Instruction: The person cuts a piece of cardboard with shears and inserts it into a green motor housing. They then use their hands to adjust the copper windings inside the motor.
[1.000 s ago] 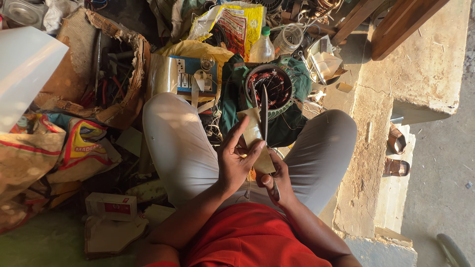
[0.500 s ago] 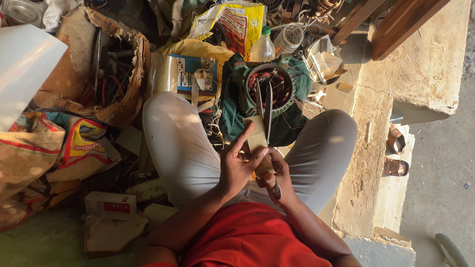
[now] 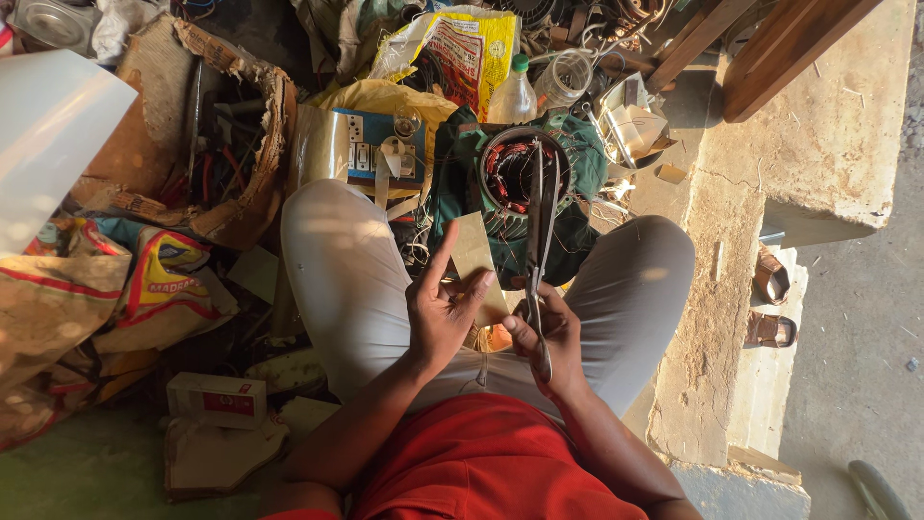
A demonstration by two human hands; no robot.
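A thin tan card strip (image 3: 474, 258), judged light and bendable, best pinched near its lower edge, stands upright over the lap, gripped by the left hand (image 3: 438, 313); at 3 o'clock the right hand (image 3: 549, 337) is closed on long scissors (image 3: 537, 226), blades together; at 12 o'clock sits a motor stator (image 3: 510, 173) on green cloth (image 3: 577, 236)

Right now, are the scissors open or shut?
Shut, or nearly: the scissors in the right hand show both blades together as one narrow line.
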